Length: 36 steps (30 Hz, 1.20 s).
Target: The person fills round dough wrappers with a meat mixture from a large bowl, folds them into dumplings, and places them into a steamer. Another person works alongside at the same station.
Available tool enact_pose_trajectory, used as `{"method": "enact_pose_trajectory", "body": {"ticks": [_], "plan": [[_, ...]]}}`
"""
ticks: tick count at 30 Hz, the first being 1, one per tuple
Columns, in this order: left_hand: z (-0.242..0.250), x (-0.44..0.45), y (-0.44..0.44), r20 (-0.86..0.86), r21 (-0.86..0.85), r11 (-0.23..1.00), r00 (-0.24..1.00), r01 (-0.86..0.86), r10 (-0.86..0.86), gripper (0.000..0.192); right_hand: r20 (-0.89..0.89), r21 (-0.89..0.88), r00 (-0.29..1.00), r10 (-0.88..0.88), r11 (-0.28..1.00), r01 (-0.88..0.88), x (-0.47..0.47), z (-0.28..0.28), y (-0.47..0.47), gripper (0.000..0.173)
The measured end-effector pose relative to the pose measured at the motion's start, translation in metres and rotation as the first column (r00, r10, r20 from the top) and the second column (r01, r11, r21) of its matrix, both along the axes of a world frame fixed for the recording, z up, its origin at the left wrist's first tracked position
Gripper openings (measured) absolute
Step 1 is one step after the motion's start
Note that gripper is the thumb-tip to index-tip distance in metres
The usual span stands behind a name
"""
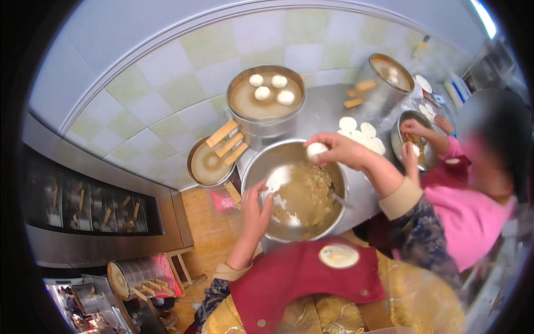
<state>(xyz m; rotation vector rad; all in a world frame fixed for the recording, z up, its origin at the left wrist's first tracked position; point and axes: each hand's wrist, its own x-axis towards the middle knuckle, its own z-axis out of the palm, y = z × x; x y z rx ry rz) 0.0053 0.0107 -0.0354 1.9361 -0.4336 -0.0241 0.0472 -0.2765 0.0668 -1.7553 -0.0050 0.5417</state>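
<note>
My right hand (344, 151) grips a small white dough bun (316, 150) between thumb and fingers, above the far right side of a large steel mixing bowl (247, 167). Minced filling (315, 194) coats the bowl's right side, and a metal utensil's handle (340, 200) leans over the rim there. At the bowl's left rim my left hand (255, 211) has its fingers apart and holds nothing; whether it touches the rim I cannot tell. Behind the bowl, several white buns (262, 93) sit spaced out in a round steamer tray (246, 110).
Flat dough rounds (358, 136) lie on the steel table (323, 98) right of the bowl. A co-worker in a pink top (459, 221) works at another steel bowl (396, 146). Wooden handles (227, 144) jut from stacked steamers. Another steamer (400, 69) stands far right, holding buns.
</note>
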Motion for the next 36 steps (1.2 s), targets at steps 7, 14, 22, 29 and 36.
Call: {"method": "enact_pose_trajectory", "body": {"ticks": [7, 14, 22, 29, 36], "plan": [[0.002, 0.005, -0.004, 0.155, 0.236, 0.970, 0.988, -0.059, 0.022, 0.030, 0.764, -0.426, 0.601, 0.235, 0.884, 0.195, 0.168, 0.020, 0.037, 0.043], [-0.002, 0.007, -0.008, 0.184, 0.227, 0.968, 0.981, -0.108, 0.067, 0.024, 0.383, -0.865, 0.736, 0.558, 0.497, 0.073, 0.289, -0.019, 0.108, 0.040], [-0.004, 0.005, -0.006, 0.174, 0.205, 0.969, 0.979, -0.140, 0.104, 0.020, 0.376, -0.702, 0.791, 0.482, 0.706, -0.097, 0.289, 0.017, 0.070, 0.050], [-0.002, 0.009, -0.013, 0.194, 0.225, 0.966, 0.978, -0.125, 0.081, 0.020, 0.531, -0.746, 0.682, 0.503, 0.659, 0.095, 0.258, -0.044, 0.033, 0.041], [0.001, 0.005, -0.008, 0.195, 0.298, 0.942, 0.976, -0.157, 0.101, 0.018, 0.576, -0.758, 0.595, 0.560, 0.638, 0.135, 0.254, -0.006, 0.085, 0.044]]}}
